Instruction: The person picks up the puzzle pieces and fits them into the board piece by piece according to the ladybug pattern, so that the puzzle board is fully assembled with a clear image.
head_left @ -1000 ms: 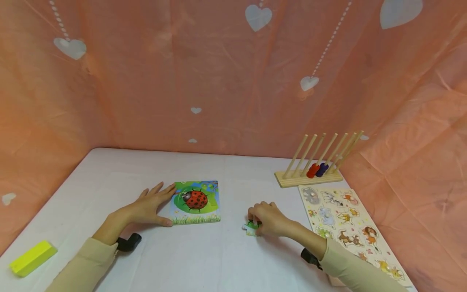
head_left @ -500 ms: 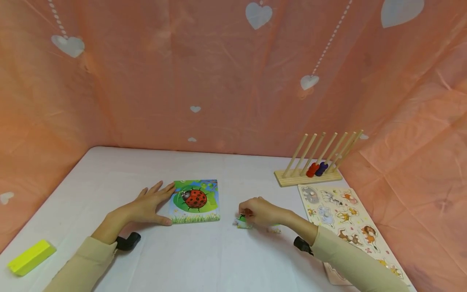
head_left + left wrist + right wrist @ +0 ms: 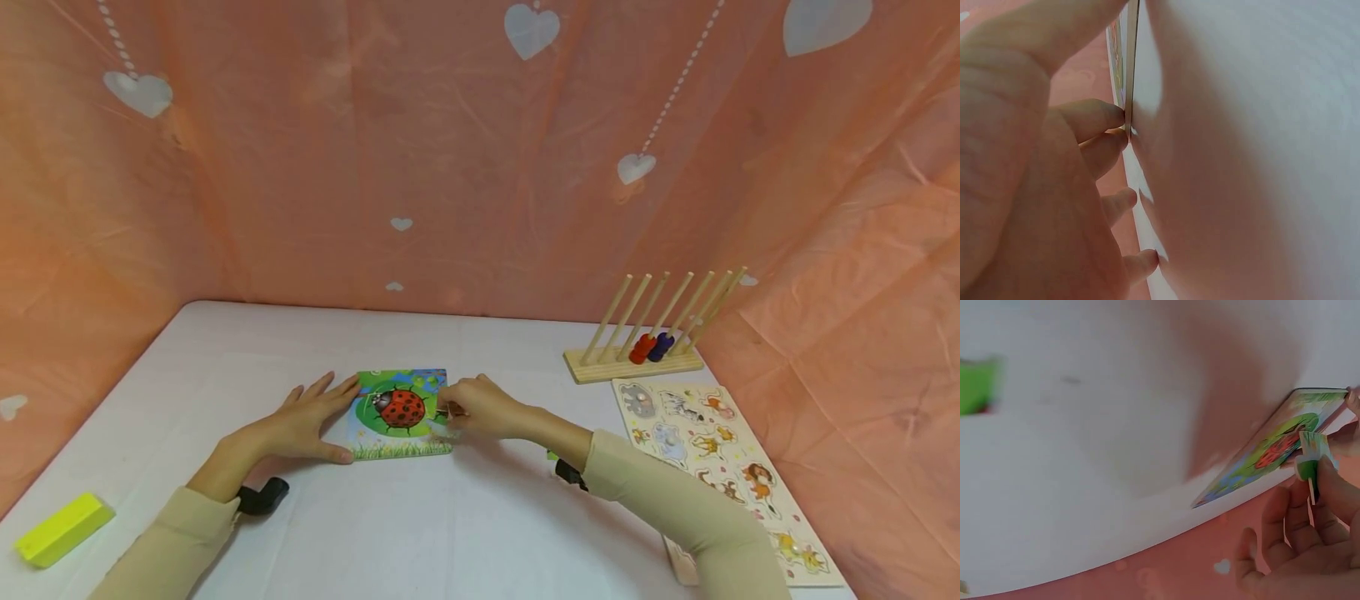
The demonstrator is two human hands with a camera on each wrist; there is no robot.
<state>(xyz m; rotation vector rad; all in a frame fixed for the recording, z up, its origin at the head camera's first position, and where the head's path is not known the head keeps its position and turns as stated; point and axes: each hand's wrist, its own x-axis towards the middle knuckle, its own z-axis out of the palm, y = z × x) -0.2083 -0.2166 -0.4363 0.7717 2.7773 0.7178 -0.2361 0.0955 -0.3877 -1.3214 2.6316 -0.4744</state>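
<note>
A square ladybug puzzle board lies flat on the white table. My left hand rests at its left side with fingers spread; thumb and fingertips touch the edge, as the left wrist view shows. My right hand is at the board's right edge. Between thumb and fingers it pinches a green and pale jigsaw piece, clear in the right wrist view. In the head view this piece is mostly hidden by the fingers. Another green jigsaw piece lies on the table under the right forearm.
At the back right stands a wooden peg rack with red and purple beads. In front of it lies a wooden animal puzzle board, partly under the right sleeve. A yellow block sits at the front left. Pink cloth hangs behind the table.
The right hand has picked the jigsaw piece up from the table and moved left with it to the board's right edge. The left hand and the board have stayed in place.
</note>
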